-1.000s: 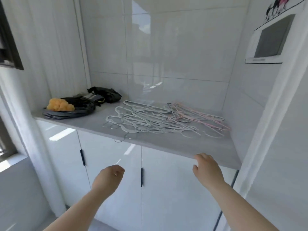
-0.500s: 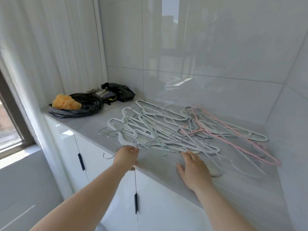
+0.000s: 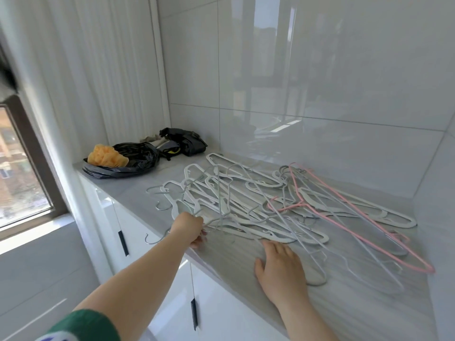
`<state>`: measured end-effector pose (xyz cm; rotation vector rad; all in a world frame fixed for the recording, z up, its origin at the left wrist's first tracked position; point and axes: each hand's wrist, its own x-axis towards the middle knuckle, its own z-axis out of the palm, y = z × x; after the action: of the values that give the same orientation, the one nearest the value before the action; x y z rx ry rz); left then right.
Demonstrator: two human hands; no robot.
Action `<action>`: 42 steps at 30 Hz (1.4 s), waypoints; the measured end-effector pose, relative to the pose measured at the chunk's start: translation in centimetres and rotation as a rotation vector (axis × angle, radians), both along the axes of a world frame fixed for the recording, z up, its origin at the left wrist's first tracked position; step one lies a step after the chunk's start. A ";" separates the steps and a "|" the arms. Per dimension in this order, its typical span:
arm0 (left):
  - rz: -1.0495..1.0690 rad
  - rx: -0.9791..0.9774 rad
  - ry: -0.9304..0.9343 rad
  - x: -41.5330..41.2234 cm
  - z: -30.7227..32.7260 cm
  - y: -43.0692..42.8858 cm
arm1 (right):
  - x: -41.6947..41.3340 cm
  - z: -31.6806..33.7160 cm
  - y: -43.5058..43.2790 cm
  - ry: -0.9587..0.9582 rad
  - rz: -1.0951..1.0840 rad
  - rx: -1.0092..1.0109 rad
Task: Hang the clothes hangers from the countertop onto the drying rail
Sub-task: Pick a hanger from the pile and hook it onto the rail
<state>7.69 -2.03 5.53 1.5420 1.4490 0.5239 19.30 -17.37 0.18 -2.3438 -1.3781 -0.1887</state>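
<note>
A tangled pile of several thin hangers (image 3: 248,205), mostly white and pale grey, lies on the grey countertop (image 3: 234,259). One pink hanger (image 3: 344,217) lies across the right side of the pile. My left hand (image 3: 190,228) is at the pile's near left edge, with its fingers curled round the wires of a white hanger there. A metal hook (image 3: 154,238) sticks out past the counter edge beside that wrist. My right hand (image 3: 280,264) lies flat on the countertop at the pile's front edge, fingertips touching a white hanger. No drying rail is in view.
At the counter's far left sit a black plastic bag (image 3: 133,161) with an orange lump (image 3: 105,156) on it and a black bundle (image 3: 184,142). White cabinet doors with dark handles (image 3: 123,243) are below. Glossy tiled walls close the back and right; a window (image 3: 17,168) is left.
I have come closer to the counter. My left hand has risen from below the counter edge to the pile and closed on a hanger; my right hand has settled flat by the pile.
</note>
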 end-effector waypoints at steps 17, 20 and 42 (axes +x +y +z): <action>-0.021 0.314 -0.291 -8.8 3.8 -2.8 | -0.4 0.6 -0.6 -0.008 0.013 -0.078; -0.015 0.384 -0.268 -11.3 4.4 -3.1 | -0.6 0.9 -0.8 -0.008 0.012 -0.094; 0.097 0.692 0.551 -49.3 8.2 -27.5 | -31.3 13.2 -2.8 -0.104 0.680 0.209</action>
<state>-41.63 -29.56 13.74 2.2978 1.8779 0.7485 -11.97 -20.14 13.41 -1.6068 -2.0054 -0.2373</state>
